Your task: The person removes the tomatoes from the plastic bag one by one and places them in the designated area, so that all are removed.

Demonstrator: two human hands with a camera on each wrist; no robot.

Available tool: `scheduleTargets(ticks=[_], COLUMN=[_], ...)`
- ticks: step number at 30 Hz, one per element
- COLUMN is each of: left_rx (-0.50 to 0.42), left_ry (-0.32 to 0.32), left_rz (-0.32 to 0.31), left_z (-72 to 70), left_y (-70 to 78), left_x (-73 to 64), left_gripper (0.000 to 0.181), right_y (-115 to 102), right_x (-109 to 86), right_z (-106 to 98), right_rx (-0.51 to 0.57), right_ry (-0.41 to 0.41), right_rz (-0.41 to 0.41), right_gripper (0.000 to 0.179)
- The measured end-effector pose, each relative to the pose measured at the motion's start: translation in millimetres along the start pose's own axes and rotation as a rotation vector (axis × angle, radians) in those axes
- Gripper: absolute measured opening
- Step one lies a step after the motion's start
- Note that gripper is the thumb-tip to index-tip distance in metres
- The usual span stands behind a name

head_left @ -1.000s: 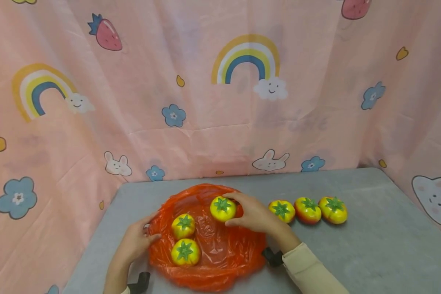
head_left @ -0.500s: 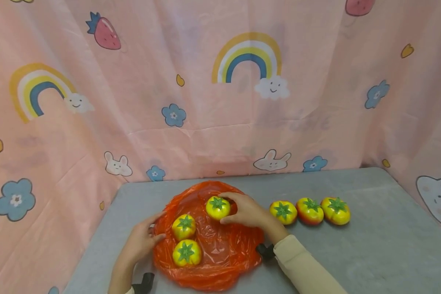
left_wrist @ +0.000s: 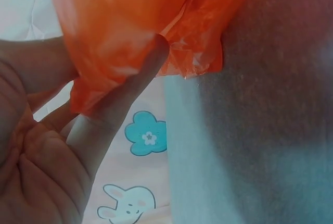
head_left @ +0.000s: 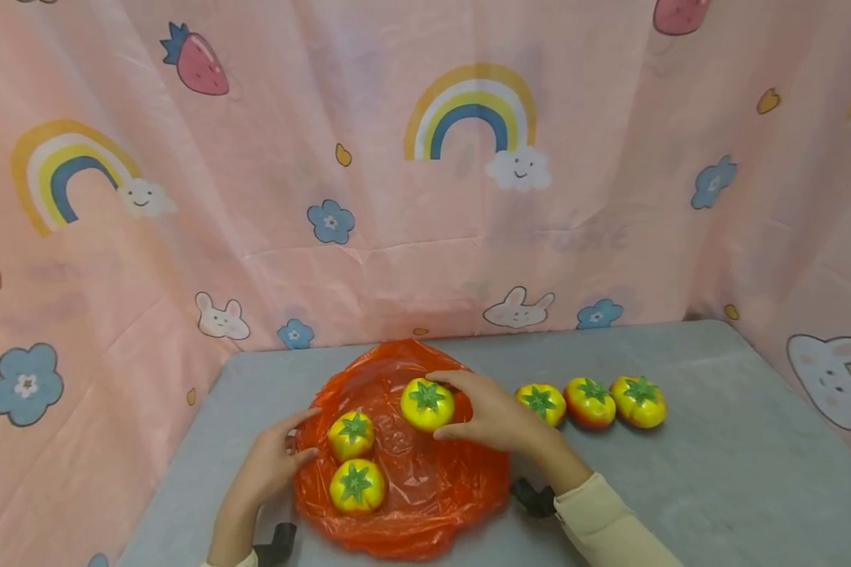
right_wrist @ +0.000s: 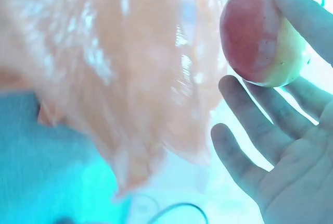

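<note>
My right hand (head_left: 485, 411) holds a yellow-and-red tomato (head_left: 428, 405) with a green star-shaped top between thumb and fingers, over the spread mouth of an orange plastic bag (head_left: 425, 480). In the right wrist view the tomato's red underside (right_wrist: 252, 36) shows, the lower fingers spread away from it. On the bag's left side, my left hand (head_left: 269, 465) grips the edge; the left wrist view has the orange film (left_wrist: 130, 31) between its thumb and fingers. Inside the bag rest two tomatoes, one at the back (head_left: 351, 435) and one nearer the front (head_left: 358, 487).
Three similar tomatoes stand in a row to the right of the bag: a left one (head_left: 541, 403), a middle one (head_left: 590, 403) and a right one (head_left: 639, 402). All of this is on a grey table (head_left: 716, 472), with a pink patterned curtain (head_left: 397, 291) behind it.
My left hand has shifted slightly right with the bag's left edge, closer to the two tomatoes inside. The bag's back rim reaches higher. My right hand keeps holding its tomato over the bag.
</note>
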State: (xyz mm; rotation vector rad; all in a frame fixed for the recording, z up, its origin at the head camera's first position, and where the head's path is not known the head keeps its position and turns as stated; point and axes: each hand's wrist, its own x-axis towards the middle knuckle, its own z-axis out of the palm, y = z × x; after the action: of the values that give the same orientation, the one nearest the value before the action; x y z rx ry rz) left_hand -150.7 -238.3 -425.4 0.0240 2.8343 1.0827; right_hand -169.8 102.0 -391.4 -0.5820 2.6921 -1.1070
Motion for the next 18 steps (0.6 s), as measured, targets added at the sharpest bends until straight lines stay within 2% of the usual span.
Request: scheduleTargets(ticks=[8, 14, 18], left_rx=[-0.002, 0.0, -0.002], left_ry=[0.004, 0.01, 0.012], left_rz=[0.009, 0.023, 0.028], left_z=[-0.4, 0.0, 0.4], left_y=[-1.4, -1.1, -0.4], left_x=[0.2, 0.6, 0.5], left_gripper=[0.058, 0.057, 0.057], right_y=[-1.0, 5.0, 8.3], right_x=[-32.1, -56.3, -70.7], right_z=[-12.6, -12.5, -10.8], right_rx=[-0.011, -0.037, -0.033], right_ry=[0.001, 0.02, 0.02], right_rz=[0.051, 0.04, 0.083], right_gripper=[0.071, 0.071, 0.073])
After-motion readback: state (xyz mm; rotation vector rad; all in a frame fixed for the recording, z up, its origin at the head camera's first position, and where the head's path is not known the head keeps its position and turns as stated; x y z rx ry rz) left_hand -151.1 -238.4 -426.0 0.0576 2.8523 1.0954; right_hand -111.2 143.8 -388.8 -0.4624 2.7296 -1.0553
